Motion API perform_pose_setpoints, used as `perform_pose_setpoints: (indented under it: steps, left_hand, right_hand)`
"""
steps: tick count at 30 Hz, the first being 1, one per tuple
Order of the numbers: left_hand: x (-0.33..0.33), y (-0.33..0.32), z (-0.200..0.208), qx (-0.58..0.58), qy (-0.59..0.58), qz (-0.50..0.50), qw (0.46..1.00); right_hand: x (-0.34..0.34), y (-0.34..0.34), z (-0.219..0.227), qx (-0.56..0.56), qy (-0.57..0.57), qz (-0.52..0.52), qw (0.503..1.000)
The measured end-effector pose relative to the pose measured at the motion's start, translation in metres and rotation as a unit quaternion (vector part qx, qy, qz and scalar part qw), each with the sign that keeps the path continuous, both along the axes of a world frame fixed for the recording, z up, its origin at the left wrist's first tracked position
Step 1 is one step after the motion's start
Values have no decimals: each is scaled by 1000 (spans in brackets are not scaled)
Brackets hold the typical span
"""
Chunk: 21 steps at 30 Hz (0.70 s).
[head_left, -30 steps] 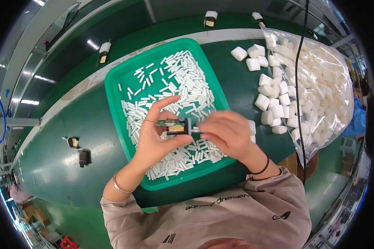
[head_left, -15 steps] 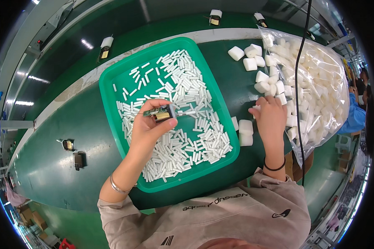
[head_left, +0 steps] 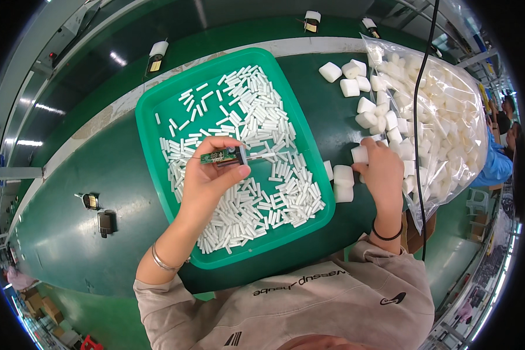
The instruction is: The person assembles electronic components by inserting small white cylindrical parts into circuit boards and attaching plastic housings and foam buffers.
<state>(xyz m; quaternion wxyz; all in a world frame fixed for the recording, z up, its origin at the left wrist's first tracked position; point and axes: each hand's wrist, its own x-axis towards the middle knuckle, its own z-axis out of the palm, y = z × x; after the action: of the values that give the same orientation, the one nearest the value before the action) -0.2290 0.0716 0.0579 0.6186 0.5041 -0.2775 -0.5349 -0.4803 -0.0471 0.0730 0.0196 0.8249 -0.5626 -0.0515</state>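
My left hand is closed around a small electronic unit with a green circuit board facing up. A thin pale rod sticks out of the unit's right end. Both are above a green tray holding many short white sticks. To the right of the tray, my right hand pinches a white spongy block between thumb and fingers. More such blocks lie close by, between that hand and the tray's edge.
A clear plastic bag full of white blocks spills at the right, with a black cable hanging across it. Two small units lie at left. Along the dark strip behind stand units topped with white blocks. Someone in blue is at far right.
The unit in my left hand has rolled, so its circuit board shows instead of its gold side. My right hand has shifted slightly down, its block now more visible. Units behind moved right.
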Motion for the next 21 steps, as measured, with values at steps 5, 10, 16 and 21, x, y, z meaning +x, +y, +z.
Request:
perform_pose_setpoints:
  steps: [5,10,16,21]
  left_hand:
    - [0,1,1,-2,-18,-4,1000]
    - [4,8,-2,-69,8,8,998]
    - [4,7,-4,-139,19,-15,990]
    - [4,8,-3,-149,-11,-12,989]
  right_hand:
    - [14,-4,6,47,-287,40,956]
    - [60,25,6,401,-684,71,606]
    - [78,39,-20,337,-679,176,629]
    - [76,46,-24,328,-686,118,639]
